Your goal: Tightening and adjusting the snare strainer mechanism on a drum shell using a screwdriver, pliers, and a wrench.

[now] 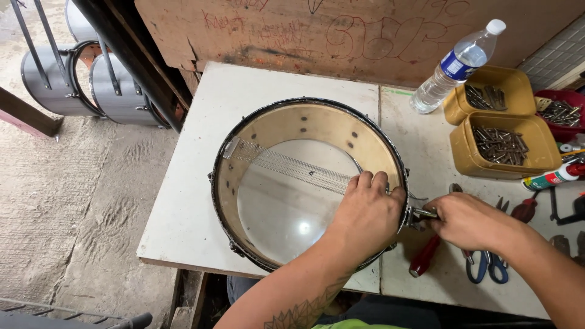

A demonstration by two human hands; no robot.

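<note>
Seen from the head camera, a person is working on a snare drum (286, 183) that is lying open side up on a white counter (183, 201). The left hand (365, 216) is reaching inside the drum's right wall, its fingers (365, 180) curling closed over the end of the snare wires (292, 167), which are running across the clear lower head from a clip on the upper left. The right hand (466, 220) is sitting just outside the rim, its fingers pinching shut around a small metal fitting (421, 213) that is sticking out from the shell's side hardware.

Below that hand, a red-handled screwdriver (423, 256) is lying on the counter, and blue-handled scissors (487, 267) are lying partly beneath the wrist. Further right, other tools are lying near the frame's edge, too small to tell apart. Behind the right hand, two tan tubs (506, 146) are holding metal screws or rods, a red tray (563, 113) of similar parts is standing beside them, and a small spray can (551, 178) is lying on its side. A clear water bottle (457, 66) is leaning against a scrawled wooden board (341, 30) at the back. On the floor at upper left, grey drum shells (91, 79) are standing near a dark metal frame.
</note>
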